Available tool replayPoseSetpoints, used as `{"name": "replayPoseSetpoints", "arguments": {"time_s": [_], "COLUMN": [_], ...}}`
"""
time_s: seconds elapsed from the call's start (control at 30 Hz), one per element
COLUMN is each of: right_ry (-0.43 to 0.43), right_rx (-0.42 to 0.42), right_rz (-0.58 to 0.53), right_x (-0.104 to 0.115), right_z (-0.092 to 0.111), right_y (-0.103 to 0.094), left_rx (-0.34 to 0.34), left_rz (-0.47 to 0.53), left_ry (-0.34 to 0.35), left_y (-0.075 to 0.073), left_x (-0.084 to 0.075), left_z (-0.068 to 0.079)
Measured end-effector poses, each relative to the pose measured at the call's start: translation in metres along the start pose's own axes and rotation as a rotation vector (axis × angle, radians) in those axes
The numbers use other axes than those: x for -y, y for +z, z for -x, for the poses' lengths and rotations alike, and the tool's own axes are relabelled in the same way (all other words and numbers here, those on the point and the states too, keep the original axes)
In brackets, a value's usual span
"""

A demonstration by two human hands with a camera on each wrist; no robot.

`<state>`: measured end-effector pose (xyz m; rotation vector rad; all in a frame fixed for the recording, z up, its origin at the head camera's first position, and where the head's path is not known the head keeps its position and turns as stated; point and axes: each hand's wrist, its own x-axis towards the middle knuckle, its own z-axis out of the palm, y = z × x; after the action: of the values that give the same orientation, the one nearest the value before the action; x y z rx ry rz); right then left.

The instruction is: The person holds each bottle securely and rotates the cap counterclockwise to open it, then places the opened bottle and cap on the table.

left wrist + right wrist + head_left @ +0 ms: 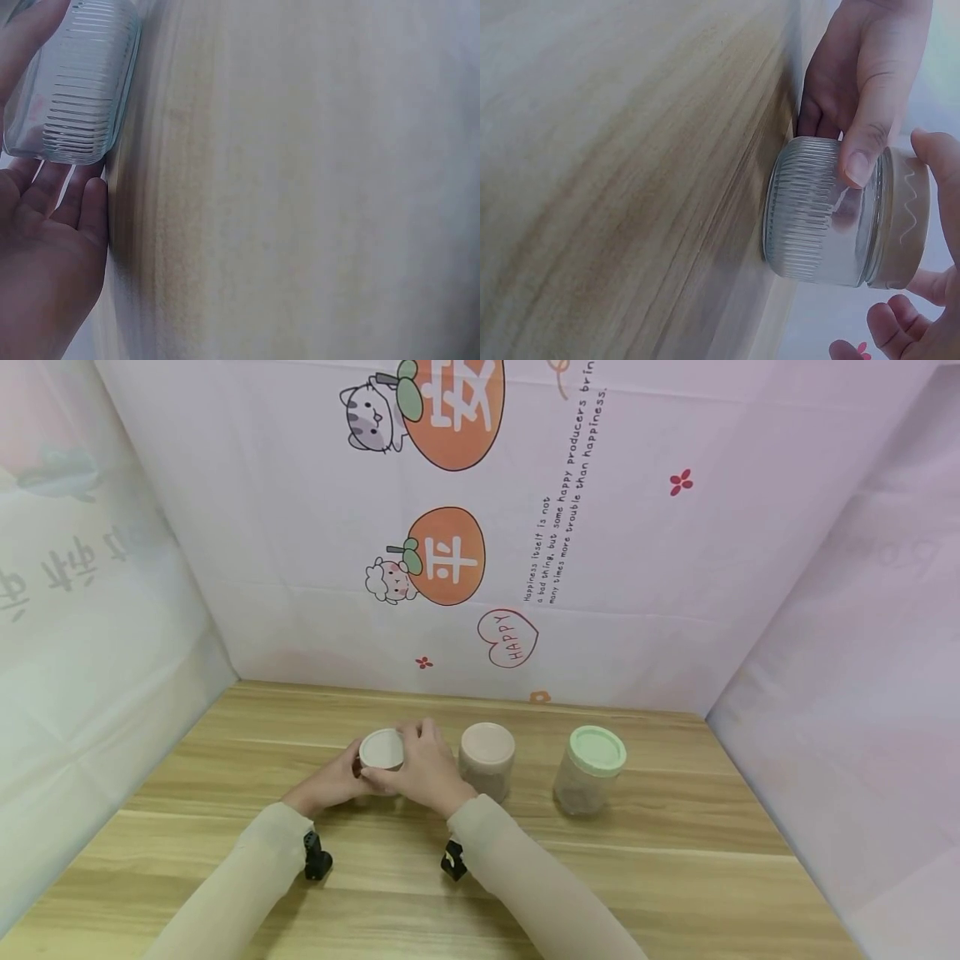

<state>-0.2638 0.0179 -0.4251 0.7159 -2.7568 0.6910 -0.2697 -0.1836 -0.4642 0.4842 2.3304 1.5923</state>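
A ribbed clear glass jar [810, 217] with a white-looking lid [381, 749] stands upright on the table, left of two other jars. My left hand [333, 783] holds the glass body from the left side, its thumb along the glass in the right wrist view. In the left wrist view, the fingers of that hand lie around the jar [82, 82] near its base. My right hand [431, 768] grips the lid's rim, thumb on the near side and fingers on the far side. The lid sits on the jar's mouth, partly covered by that hand.
A jar with a pink lid [487, 743] stands just right of my right hand. Farther right is a jar with a green lid [597, 750]. The wooden table [660, 877] ends at a printed cloth backdrop [622, 652], with cloth on both sides.
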Motion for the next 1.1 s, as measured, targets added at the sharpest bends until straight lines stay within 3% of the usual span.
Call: {"name": "replayPoseSetpoints", "arguments": {"time_s": [0.57, 1.1], "right_ry": [-0.039, -0.134], "right_rx": [0.047, 0.190], "right_rz": [0.094, -0.073], "right_x": [-0.002, -0.011], "right_z": [-0.003, -0.005], "right_y": [-0.002, -0.009], "left_rx": [0.003, 0.032], "left_rz": [0.009, 0.037], "left_ry": [-0.002, -0.025], "left_y": [0.002, 0.000], "left_x": [0.002, 0.000], "left_z": [-0.003, -0.002]}}
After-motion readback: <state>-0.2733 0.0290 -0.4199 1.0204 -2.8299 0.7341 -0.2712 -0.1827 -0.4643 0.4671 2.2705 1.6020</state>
